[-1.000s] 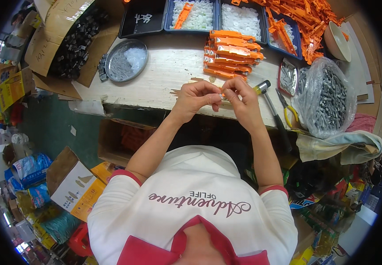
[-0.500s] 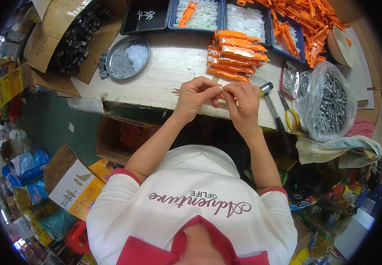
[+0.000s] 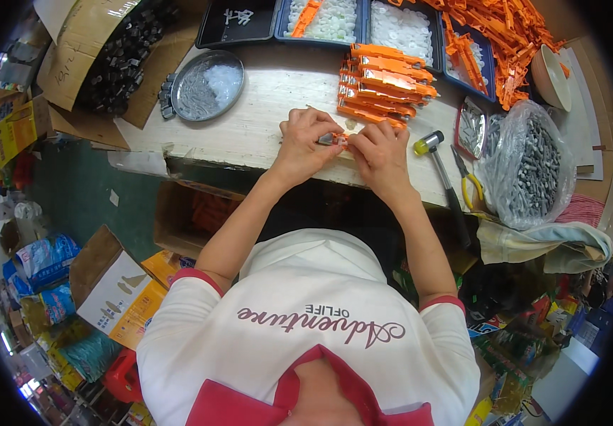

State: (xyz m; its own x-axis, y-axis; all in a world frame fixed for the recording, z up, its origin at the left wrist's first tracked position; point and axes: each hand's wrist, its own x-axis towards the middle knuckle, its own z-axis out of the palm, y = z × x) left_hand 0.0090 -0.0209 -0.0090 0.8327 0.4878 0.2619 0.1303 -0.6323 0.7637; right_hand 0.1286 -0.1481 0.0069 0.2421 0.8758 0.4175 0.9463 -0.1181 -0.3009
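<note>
The left hand [image 3: 301, 148] and the right hand [image 3: 386, 157] are near each other, both pinching a small orange plastic piece with a shiny grey end [image 3: 341, 140]. It sits between them, and the part I can see runs from hand to hand; I cannot tell which is nearer. Well ahead of the left hand, a blue plastic tray [image 3: 318, 40] holds white plastic bits [image 3: 335, 23]. Ahead and left, a round grey dish [image 3: 208, 119] holds thin grey bits [image 3: 196, 92]

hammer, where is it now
In the head view, the hammer lies right of the right hand, beside the yellow-handled pliers, and reaches past the near edge of the table.
</note>
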